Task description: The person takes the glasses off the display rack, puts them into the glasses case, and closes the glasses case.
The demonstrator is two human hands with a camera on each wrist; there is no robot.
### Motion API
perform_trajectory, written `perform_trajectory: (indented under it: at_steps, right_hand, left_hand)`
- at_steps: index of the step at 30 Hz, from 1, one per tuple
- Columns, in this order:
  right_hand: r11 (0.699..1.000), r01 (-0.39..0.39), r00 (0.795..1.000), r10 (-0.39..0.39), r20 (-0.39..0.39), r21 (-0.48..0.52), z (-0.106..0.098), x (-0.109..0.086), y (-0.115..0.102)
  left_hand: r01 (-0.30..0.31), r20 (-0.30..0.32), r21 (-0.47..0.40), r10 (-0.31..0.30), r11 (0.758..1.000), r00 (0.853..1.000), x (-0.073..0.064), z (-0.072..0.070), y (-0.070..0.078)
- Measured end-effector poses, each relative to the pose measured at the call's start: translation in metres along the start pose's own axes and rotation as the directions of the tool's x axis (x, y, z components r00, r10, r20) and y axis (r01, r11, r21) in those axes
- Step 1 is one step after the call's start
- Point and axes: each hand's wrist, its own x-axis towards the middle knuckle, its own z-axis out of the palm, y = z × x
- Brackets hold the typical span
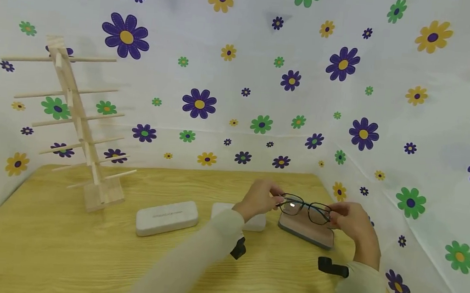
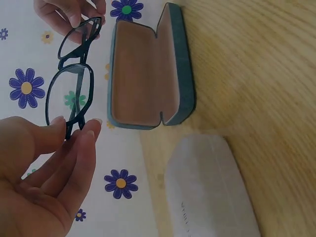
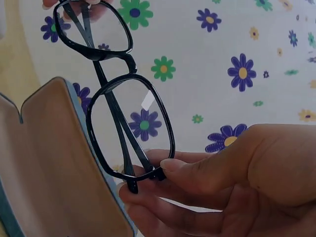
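Note:
A pair of dark-framed eyeglasses [image 1: 305, 209] is held up between both hands, temples folded behind the lenses. My left hand [image 1: 259, 198] pinches one end of the frame between thumb and fingers. At the other end, my right hand [image 1: 350, 218] grips the frame corner and the folded temple, as the right wrist view shows. Just below the glasses lies an open glasses case [image 2: 136, 74], teal outside and tan inside, with no glasses in it. A white glasses case [image 1: 259, 223] sits beside it, partly hidden behind my left wrist.
Another white glasses case [image 1: 167, 218] with lettering lies left of centre on the wooden table [image 1: 65, 252]. A wooden rack [image 1: 80, 123] with several pegs stands at the back left. Flower-patterned cloth [image 1: 240, 73] rises behind the table and along the right side.

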Motion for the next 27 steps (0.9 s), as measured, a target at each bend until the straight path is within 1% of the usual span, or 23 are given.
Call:
perform_trajectory:
  at_steps: [3, 6, 11, 13, 16, 18, 22, 25, 27]
  right_hand:
    - [0.996, -0.068, 0.997, 0.066, 0.029, 0.058, -0.003, 0.003, 0.013]
    - [0.989, -0.119, 0.993, 0.116, 0.035, 0.088, -0.004, 0.006, 0.023]
    - [0.97, -0.176, 0.984, 0.172, 0.038, 0.166, -0.004, 0.011, 0.036]
    - [0.966, -0.191, 0.982, 0.186, 0.045, 0.175, -0.002, 0.012, 0.042]
    - [0.964, -0.212, 0.977, 0.206, 0.053, 0.161, 0.002, 0.013, 0.048]
    - [0.962, -0.225, 0.974, 0.219, 0.057, 0.153, 0.004, 0.014, 0.051]
    - [0.95, -0.263, 0.965, 0.255, 0.065, 0.168, 0.006, 0.014, 0.056]
    - [0.939, -0.276, 0.961, 0.266, 0.078, 0.206, 0.008, 0.016, 0.06]
    - [0.934, -0.272, 0.962, 0.257, 0.091, 0.233, 0.009, 0.018, 0.062]
  left_hand:
    - [0.013, 0.003, 0.016, -0.013, 1.0, 1.0, 0.004, 0.012, -0.003]
    - [0.026, 0.005, 0.032, -0.027, 0.999, 1.0, 0.008, 0.023, -0.003]
    - [0.071, -0.027, 0.092, -0.069, 0.993, 0.997, 0.013, 0.037, -0.003]
    - [0.082, -0.046, 0.128, -0.077, 0.988, 0.996, 0.014, 0.043, -0.006]
    - [0.089, -0.051, 0.168, -0.082, 0.982, 0.995, 0.016, 0.051, -0.011]
    - [0.092, -0.045, 0.184, -0.085, 0.979, 0.995, 0.016, 0.055, -0.014]
    - [0.087, -0.034, 0.201, -0.082, 0.976, 0.996, 0.018, 0.06, -0.018]
    - [0.08, -0.045, 0.215, -0.072, 0.973, 0.996, 0.019, 0.062, -0.02]
    - [0.08, -0.051, 0.222, -0.07, 0.972, 0.996, 0.021, 0.063, -0.023]
